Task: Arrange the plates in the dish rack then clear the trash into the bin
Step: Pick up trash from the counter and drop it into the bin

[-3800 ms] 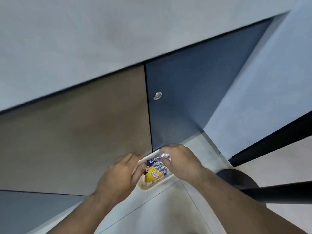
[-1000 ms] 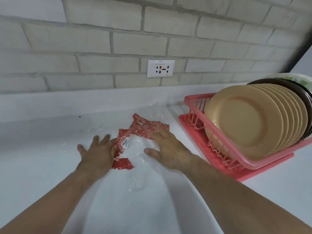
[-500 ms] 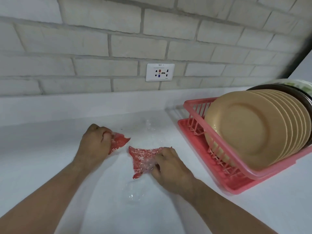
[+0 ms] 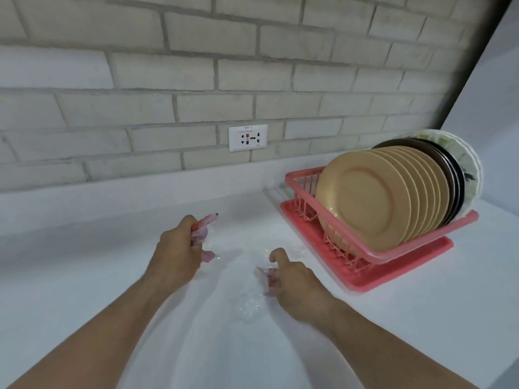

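Note:
My left hand [image 4: 177, 254] is fisted around a crumpled red wrapper piece [image 4: 202, 226] that pokes out above and below the fingers. My right hand [image 4: 292, 279] curls over a second wrapper scrap [image 4: 265, 272] on the white counter [image 4: 84, 276], thumb raised; most of that scrap is hidden under the fingers. To the right stands the pink dish rack [image 4: 362, 248] holding several tan plates [image 4: 362, 203] on edge, with dark plates [image 4: 446, 175] and a patterned white plate [image 4: 466, 164] behind them.
A brick wall with a white power socket [image 4: 247, 137] runs along the back of the counter. A thin clear plastic film or wet patch [image 4: 247, 304] glints on the counter between my arms. A dark wall edge [image 4: 477, 68] slants at the upper right.
Both hands have bunched the red wrapper pieces tighter, so less red shows. The left hand rose slightly; the right hand drew its scrap under the fingers.

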`<move>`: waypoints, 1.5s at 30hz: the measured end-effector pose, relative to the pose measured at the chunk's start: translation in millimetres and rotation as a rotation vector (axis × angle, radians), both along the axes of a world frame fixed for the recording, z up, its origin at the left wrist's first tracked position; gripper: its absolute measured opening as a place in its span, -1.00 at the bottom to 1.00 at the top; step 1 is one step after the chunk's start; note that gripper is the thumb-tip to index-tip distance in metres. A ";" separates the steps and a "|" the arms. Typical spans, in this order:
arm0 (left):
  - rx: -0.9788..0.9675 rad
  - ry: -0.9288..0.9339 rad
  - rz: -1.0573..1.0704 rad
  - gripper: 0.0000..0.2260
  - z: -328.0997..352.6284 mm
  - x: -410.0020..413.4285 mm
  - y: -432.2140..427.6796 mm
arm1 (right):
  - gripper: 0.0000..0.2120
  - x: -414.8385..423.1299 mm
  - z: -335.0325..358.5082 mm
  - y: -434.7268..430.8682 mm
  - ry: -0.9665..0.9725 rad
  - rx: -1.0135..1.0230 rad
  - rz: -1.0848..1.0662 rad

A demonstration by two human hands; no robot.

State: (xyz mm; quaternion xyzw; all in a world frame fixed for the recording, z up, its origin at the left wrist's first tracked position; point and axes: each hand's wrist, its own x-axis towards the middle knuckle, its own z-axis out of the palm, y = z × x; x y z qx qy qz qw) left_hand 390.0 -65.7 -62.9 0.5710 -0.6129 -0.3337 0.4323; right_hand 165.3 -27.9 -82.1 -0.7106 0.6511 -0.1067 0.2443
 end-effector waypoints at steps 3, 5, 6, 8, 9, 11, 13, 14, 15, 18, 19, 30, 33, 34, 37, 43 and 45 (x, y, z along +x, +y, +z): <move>-0.058 -0.059 -0.012 -0.71 12.5 -11.2 15.4 | -0.69 -10.6 4.3 11.8 0.027 -0.067 0.010; -0.086 -0.105 -0.004 -0.75 18.7 -20.4 23.2 | -0.74 -18.7 14.5 20.4 -0.016 -0.120 -0.025; -0.073 -0.107 0.006 -0.83 20.3 -24.6 25.9 | -0.73 -22.5 20.0 24.2 -0.045 -0.140 -0.036; -0.049 -0.144 0.034 -0.79 24.1 -34.4 32.3 | -0.68 -29.9 30.7 32.2 -0.122 -0.176 -0.065; -0.047 -0.177 0.022 -0.70 23.6 -39.7 35.1 | -0.69 -35.2 32.7 35.2 -0.184 -0.193 -0.091; -0.043 -0.197 -0.029 -0.65 26.5 -56.4 46.3 | -0.63 -47.0 36.6 44.3 -0.293 -0.190 -0.158; -0.055 -0.203 -0.021 -0.67 25.9 -73.9 55.4 | -0.60 -60.3 36.1 54.4 -0.355 -0.118 -0.140; -0.067 -0.191 0.001 -0.68 25.5 -82.0 58.3 | -0.67 -66.8 37.8 60.5 -0.380 -0.081 -0.120; -0.073 -0.169 0.013 -0.69 27.5 -91.5 62.9 | -0.75 -76.1 38.9 65.9 -0.407 -0.063 -0.106; -0.025 -0.091 -0.028 -0.71 32.1 -124.0 77.4 | -0.82 -108.9 45.0 85.3 -0.516 -0.047 -0.157; 0.004 -0.059 -0.050 -0.71 33.8 -143.7 86.5 | -0.80 -128.0 47.2 95.6 -0.576 -0.033 -0.181; 0.098 -0.071 -0.073 -0.77 45.0 -286.5 159.1 | -0.75 -274.0 69.5 164.4 -0.659 -0.158 -0.335; 0.031 -0.159 -0.081 -0.73 51.8 -318.5 174.0 | -0.76 -304.4 73.0 176.5 -0.656 -0.125 -0.334; 0.014 -0.170 -0.077 -0.73 54.9 -326.2 178.3 | -0.65 -310.1 73.3 179.1 -0.625 -0.143 -0.337; -0.025 -0.225 -0.051 -0.54 58.5 -349.4 182.2 | -0.52 -322.1 73.2 183.7 -0.511 -0.204 -0.367; -0.056 -0.211 -0.085 -0.41 57.5 -384.4 160.9 | -0.76 -347.4 71.8 172.7 -0.493 -0.173 -0.385; -0.054 -0.169 -0.103 -0.53 54.6 -394.2 149.6 | -0.79 -356.8 69.7 169.1 -0.465 -0.138 -0.410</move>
